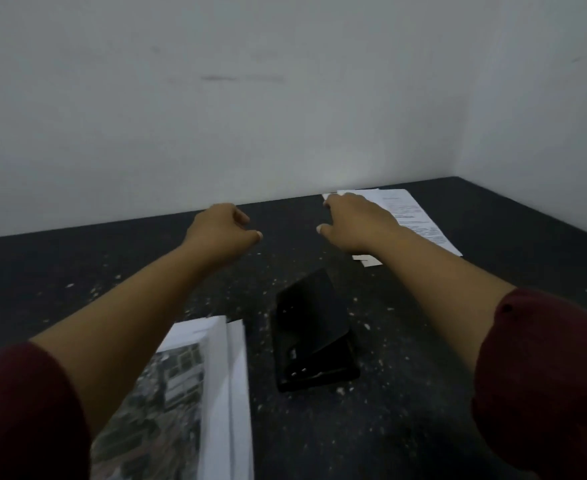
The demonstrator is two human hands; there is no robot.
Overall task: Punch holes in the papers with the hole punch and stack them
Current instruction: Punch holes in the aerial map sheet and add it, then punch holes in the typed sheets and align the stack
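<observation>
A black hole punch (314, 336) lies on the dark table (77, 271) between my forearms. A stack of white papers (216, 393) with a printed picture on top sits near the front, left of the punch. Another small pile of printed sheets (413, 216) lies far right by the wall. My right hand (358, 225) hovers over or rests on that far pile's left edge, fingers curled; whether it grips a sheet is hidden. My left hand (221, 230) is stretched forward above bare table, fingers loosely curled, holding nothing.
A white wall (285, 98) rises behind the table and another closes it off on the right. Pale paper specks are scattered over the dark tabletop. Both my sleeves are dark red.
</observation>
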